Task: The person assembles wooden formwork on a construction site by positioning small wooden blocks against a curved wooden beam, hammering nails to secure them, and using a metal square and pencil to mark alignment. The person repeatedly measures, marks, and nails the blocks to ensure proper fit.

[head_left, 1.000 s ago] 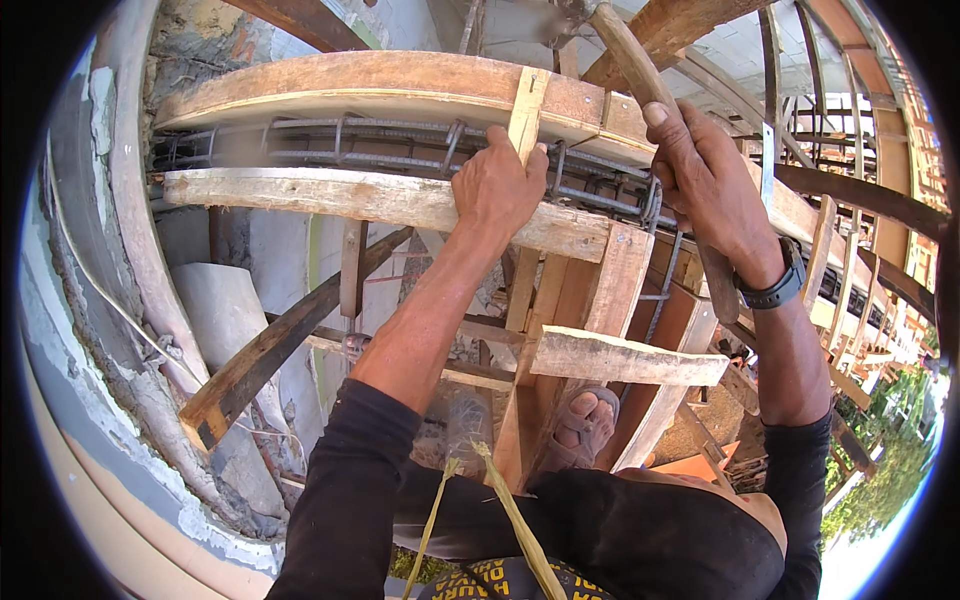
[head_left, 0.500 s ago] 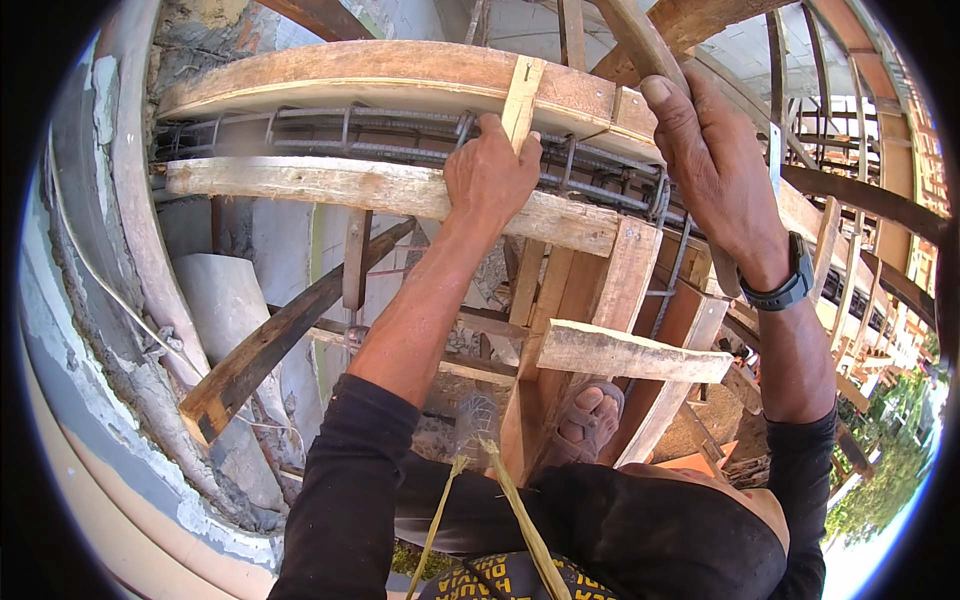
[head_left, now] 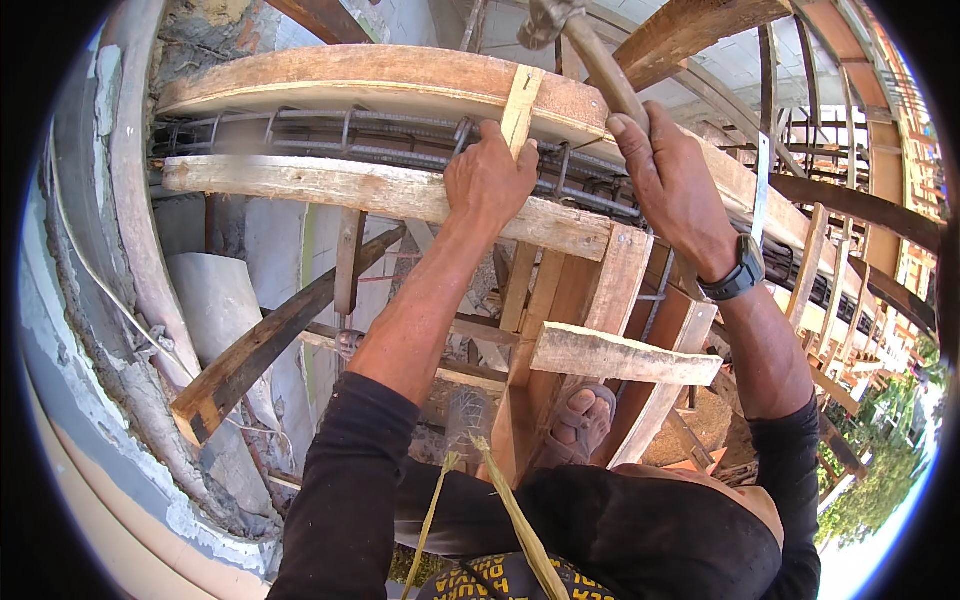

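My left hand (head_left: 490, 182) grips the near end of a short wooden strip (head_left: 520, 105). That strip lies across the gap between two long form boards, its far end on the far board (head_left: 380, 72). A small nail seems to stand in the strip's far end. The near board (head_left: 320, 182) runs just under my left wrist. In my right hand (head_left: 682, 188) is a hammer (head_left: 606, 68), its handle slanting up to the left. The hammer's head shows at the top edge, raised beyond the strip. My right fingers are wrapped round the handle.
Steel rebar (head_left: 400, 150) lies between the boards. Another wooden piece (head_left: 625, 355) spans an open form box beside my sandalled foot (head_left: 582, 425). A dark slanted timber (head_left: 290, 330) crosses at left, near a rough wall (head_left: 120, 400). A metal blade (head_left: 762, 190) stands behind my right wrist.
My right hand has moved left and slightly down, and the hammer's head has come into view at the top. My left hand keeps its grip on the strip.
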Demonstrator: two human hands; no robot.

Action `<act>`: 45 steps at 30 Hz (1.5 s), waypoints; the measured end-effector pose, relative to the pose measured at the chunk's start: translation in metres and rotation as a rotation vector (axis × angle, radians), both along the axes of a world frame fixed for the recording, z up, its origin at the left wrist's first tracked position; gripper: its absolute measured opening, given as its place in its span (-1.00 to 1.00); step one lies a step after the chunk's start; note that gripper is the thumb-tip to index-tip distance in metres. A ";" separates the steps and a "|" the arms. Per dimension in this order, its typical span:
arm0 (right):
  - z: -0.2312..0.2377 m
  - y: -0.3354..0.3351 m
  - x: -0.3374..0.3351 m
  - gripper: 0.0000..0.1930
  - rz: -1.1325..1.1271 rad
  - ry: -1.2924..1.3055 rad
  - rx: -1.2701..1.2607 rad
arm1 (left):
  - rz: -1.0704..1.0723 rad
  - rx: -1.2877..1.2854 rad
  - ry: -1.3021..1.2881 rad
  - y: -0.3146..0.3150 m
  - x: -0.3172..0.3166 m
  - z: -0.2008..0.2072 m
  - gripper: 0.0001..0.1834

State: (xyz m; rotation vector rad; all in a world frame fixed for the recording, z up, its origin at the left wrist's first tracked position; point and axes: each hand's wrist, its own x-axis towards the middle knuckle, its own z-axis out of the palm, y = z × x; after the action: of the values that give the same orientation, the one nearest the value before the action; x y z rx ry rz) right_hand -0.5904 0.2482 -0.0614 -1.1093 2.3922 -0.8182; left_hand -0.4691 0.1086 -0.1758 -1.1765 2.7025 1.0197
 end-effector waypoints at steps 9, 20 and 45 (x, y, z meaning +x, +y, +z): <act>0.032 -0.001 0.016 -0.59 0.012 0.006 -0.180 | 0.015 -0.041 0.021 0.000 0.009 -0.005 -0.50; 0.030 -0.001 0.017 -0.61 -0.051 0.019 -0.292 | 0.016 -0.024 0.014 0.000 0.012 -0.006 -0.51; -0.013 0.017 0.024 -0.68 -0.040 -0.044 -0.333 | 0.031 -0.030 0.043 0.003 0.004 -0.007 -0.51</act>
State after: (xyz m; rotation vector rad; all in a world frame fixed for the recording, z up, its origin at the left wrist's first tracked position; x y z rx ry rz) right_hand -0.5665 0.2655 -0.0748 -1.1510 2.3026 -1.2757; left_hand -0.4653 0.1120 -0.1832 -1.2188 2.7503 1.0226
